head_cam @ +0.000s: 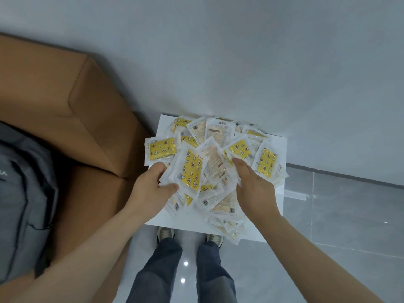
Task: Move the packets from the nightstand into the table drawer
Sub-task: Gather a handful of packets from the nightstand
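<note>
A heap of several clear packets with yellow star-and-moon pads [218, 162] covers the white nightstand top [279, 147], which stands against the wall. My left hand [153, 184] grips a packet [190, 169] at the pile's left side, thumb over its lower edge. My right hand [253, 186] lies on the pile's right half, fingers curled into the packets, pinching packets at their tips. A few packets [227, 228] hang over the front edge. No drawer is in view.
A brown leather headboard and bed [72, 119] stands at the left, touching the nightstand. A grey backpack [21, 193] lies on the bed. Glossy grey floor tiles [338, 215] stretch right; my feet [190, 235] stand right before the nightstand.
</note>
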`<state>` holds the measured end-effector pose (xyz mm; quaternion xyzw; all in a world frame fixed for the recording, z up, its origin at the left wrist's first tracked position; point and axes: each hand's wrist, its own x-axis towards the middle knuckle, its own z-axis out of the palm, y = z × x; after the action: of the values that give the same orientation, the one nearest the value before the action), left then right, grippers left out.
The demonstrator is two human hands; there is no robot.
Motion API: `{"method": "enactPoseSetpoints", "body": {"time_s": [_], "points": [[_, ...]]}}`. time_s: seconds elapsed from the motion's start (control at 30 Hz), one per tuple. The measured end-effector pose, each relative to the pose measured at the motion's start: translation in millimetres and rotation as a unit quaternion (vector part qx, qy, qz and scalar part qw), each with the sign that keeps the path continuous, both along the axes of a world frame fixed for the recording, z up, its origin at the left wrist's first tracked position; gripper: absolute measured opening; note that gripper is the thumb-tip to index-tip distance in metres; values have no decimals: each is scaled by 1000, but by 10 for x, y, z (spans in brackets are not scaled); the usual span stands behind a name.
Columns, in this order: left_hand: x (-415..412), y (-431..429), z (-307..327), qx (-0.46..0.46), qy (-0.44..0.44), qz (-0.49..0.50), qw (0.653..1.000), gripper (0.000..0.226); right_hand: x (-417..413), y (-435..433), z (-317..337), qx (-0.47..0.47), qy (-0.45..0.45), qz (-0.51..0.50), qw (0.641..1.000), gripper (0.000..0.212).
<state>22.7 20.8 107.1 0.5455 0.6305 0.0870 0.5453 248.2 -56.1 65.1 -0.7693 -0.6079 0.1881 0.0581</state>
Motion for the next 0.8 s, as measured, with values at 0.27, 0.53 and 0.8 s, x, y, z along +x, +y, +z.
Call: {"method": "enactPoseSetpoints", "body": {"time_s": [0.27,0.53,0.8], "points": [[-92,-17,700,94,13,-71,993,22,-208,-134,1073,-20,93,-72,993,66],[-188,-124,1643,184,0,-104,977,17,-344,-359,2127,7,144,-132,981,57],[107,-324,2426,268,-15,-182,946,21,-321,-928,2945,62,124,-200,970,58]]}}
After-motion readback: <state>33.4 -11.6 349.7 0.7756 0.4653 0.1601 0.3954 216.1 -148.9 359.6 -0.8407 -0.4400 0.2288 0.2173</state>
